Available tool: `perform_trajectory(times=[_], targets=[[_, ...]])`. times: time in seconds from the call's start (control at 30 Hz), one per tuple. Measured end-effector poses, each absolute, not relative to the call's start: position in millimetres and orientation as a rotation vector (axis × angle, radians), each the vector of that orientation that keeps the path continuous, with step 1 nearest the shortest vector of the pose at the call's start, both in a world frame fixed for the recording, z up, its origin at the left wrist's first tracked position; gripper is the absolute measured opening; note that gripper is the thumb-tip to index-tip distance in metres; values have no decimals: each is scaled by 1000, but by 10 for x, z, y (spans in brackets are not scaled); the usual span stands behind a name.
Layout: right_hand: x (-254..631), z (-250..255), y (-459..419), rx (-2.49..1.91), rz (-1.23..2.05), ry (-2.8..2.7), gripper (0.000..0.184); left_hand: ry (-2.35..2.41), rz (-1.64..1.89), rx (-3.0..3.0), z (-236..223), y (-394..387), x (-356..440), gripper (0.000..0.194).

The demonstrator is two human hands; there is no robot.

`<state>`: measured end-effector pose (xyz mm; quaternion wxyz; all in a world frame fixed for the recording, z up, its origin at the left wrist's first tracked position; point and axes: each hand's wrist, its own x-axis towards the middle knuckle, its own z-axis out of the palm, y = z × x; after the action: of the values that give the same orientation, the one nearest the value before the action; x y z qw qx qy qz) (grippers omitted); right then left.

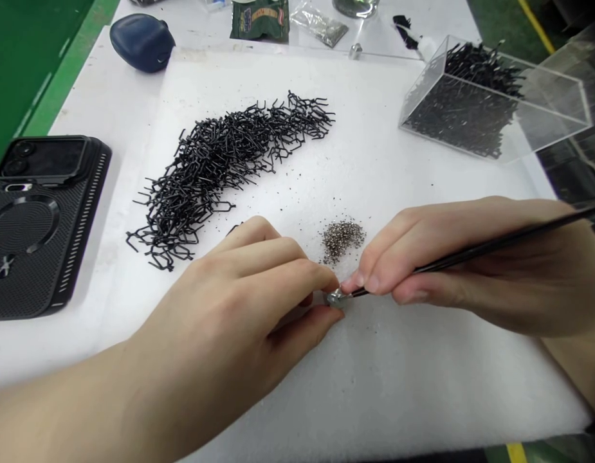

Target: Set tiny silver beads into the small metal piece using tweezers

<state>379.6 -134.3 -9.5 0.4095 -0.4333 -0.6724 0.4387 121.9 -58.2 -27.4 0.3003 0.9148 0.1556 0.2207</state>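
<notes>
My left hand [258, 289] is closed, with a small shiny metal piece [334, 296] pinched between thumb and forefinger, low over the white foam sheet [398, 386]. In my right hand [446, 263] is a slim black tool [509, 241], gripped like a pen; its exact kind is unclear. The tool's tip meets the metal piece from the right. Just beyond the fingertips lies a little pile of tiny metallic bits [343, 238]. A long heap of black forked pieces [224, 154] spreads behind my left hand.
A clear plastic box [558, 106] holding many black pieces lies tilted at the back right. At left are a black phone [31, 225] and a dark blue rounded object [141, 42]. A green packet [260, 20] and a small clear bag [320, 24] lie along the back.
</notes>
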Motion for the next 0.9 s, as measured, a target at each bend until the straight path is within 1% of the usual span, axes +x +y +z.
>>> perform_trajectory(times=[0.7,0.9], targets=[[3791,-112,-1368,-1116,1110,-1639,19,404,594,2415,-282,-578,1208,10],[3810,-114,-1357,-1124,1128,-1647,15,403,603,2413,-292,-578,1212,10]])
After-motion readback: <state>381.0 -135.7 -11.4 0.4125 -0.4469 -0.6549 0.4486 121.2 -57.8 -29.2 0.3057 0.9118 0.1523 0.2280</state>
